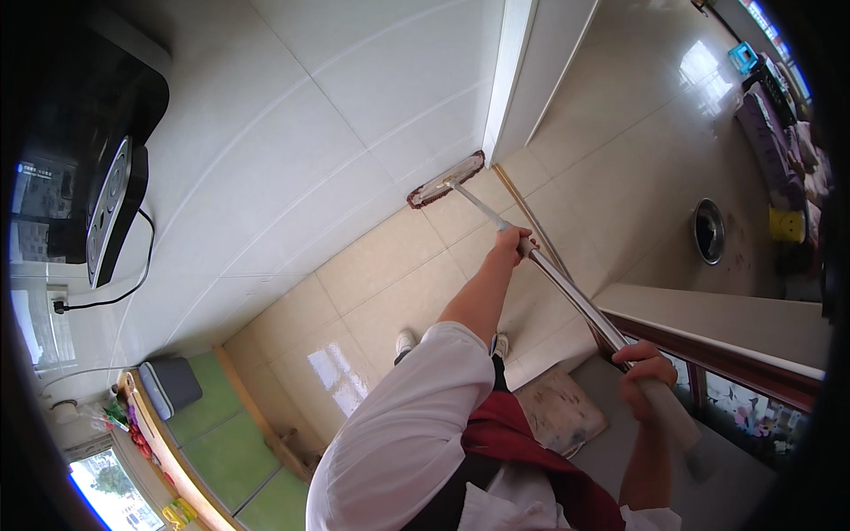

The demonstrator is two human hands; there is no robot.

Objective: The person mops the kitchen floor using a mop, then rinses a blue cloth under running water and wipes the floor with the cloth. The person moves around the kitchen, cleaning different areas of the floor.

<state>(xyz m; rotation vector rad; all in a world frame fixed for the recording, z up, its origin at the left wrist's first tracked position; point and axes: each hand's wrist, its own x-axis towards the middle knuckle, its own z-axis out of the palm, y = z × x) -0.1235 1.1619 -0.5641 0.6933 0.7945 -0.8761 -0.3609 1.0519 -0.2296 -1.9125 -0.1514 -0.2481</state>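
A flat mop with a metal pole (576,292) slants across the view in the grip of both my hands. My left hand (514,243) is wrapped around the lower pole, nearer the mop head. Farther up, my right hand (647,378) closes around the pole by its grey upper grip (671,411). The flat mop head (448,180), edged with brown-red fringe, lies on the tiled floor (392,265) along the foot of the white wall, close to the white door frame. My shoes show below, partly behind my sleeve.
A doorway with a threshold strip (531,206) opens to another tiled room, where a metal basin (708,231) stands. Near my right side are a stained mat (561,408) and a dark red-framed cabinet (757,405). Green-fronted cabinets (229,458) and a wall-side black appliance (119,212) are left.
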